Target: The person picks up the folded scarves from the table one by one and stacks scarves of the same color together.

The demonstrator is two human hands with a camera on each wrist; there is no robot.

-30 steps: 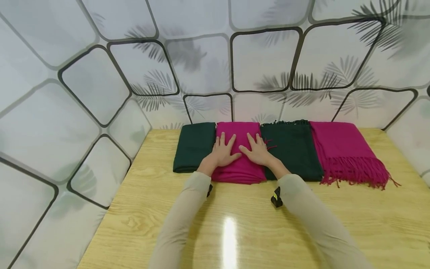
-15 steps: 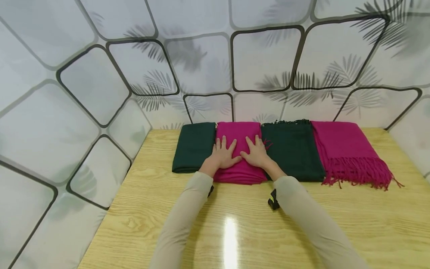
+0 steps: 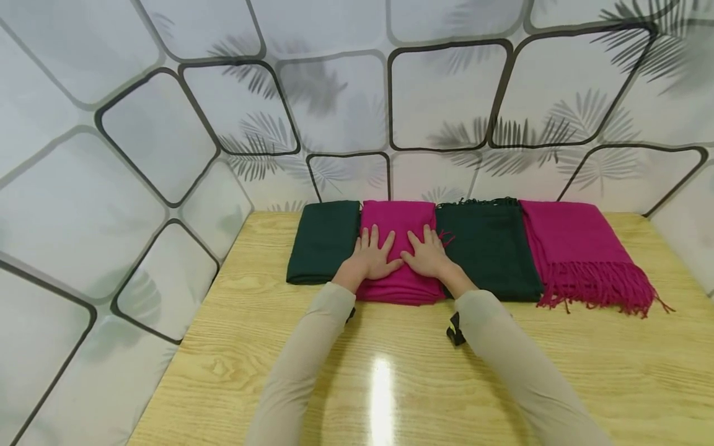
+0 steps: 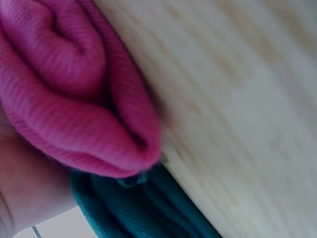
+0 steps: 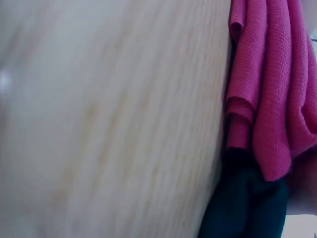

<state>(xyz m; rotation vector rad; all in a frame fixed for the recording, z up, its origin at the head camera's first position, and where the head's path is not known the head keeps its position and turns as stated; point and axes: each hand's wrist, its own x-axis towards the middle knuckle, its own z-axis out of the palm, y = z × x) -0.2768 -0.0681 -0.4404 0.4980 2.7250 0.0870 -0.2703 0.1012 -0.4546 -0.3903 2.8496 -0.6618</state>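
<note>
Both hands lie flat with spread fingers on a folded magenta scarf (image 3: 398,217), second from the left in a row of folded scarves. The left hand (image 3: 370,260) rests on its left half, the right hand (image 3: 429,255) on its right half, thumbs close together. In the left wrist view the folded layers of the magenta scarf (image 4: 64,109) bulge at the edge, beside a dark green scarf (image 4: 133,208). Stacked folds of the magenta scarf (image 5: 270,84) show in the right wrist view, with dark green cloth (image 5: 247,198) below them.
To the left lies a folded dark green scarf (image 3: 325,241). On the right are a wider dark green scarf (image 3: 488,251) and a magenta scarf (image 3: 574,235) with fringe toward the front. All lie on a wooden table (image 3: 240,347) against a patterned wall covering (image 3: 334,105).
Both hands have slid slightly toward the person on the magenta scarf, mostly in the first half second. The scarves keep their places, and the view has shifted a little.
</note>
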